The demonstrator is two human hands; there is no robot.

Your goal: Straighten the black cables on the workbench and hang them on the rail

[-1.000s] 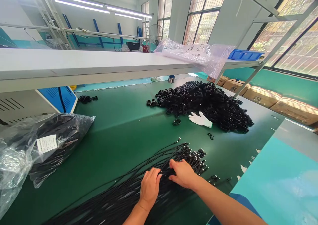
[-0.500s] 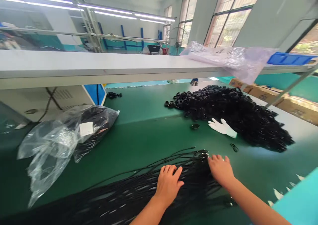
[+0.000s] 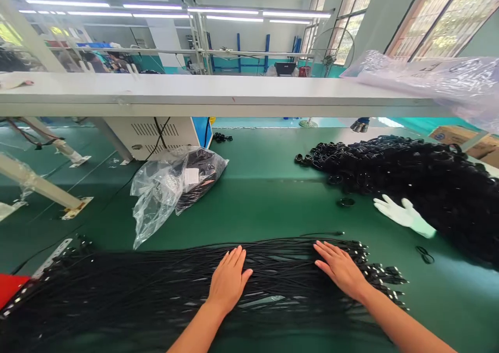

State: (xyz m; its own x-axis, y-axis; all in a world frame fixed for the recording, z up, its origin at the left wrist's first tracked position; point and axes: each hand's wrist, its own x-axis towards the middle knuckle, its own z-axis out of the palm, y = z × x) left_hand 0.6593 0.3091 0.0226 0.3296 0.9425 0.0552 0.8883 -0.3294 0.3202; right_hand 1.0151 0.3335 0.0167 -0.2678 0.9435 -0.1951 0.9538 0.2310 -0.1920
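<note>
A wide layer of long black cables (image 3: 156, 280) lies stretched across the green table. Small connector plugs with shiny metal tips show at its right end. My left hand (image 3: 229, 279) rests flat on the middle of the cables, fingers together and stretched out, thumb apart. Nearer the plug end, my right hand (image 3: 340, 267) also lies on them with its fingers extended. Neither hand grips anything. At the far left, more connector ends lie beside a pale strip (image 3: 52, 258) and a red object (image 3: 11, 288).
A large heap of coiled black cables (image 3: 413, 181) lies at right, with a white glove (image 3: 405, 215) before it. Single coils (image 3: 424, 255) lie nearby. A clear plastic bag (image 3: 163, 186) with black contents sits at left. A white shelf (image 3: 234, 90) spans the table above.
My view has swung left, showing more of the cables' left end. My right hand has come off the plug end and now lies flat on the cables; my left hand stays on them.
</note>
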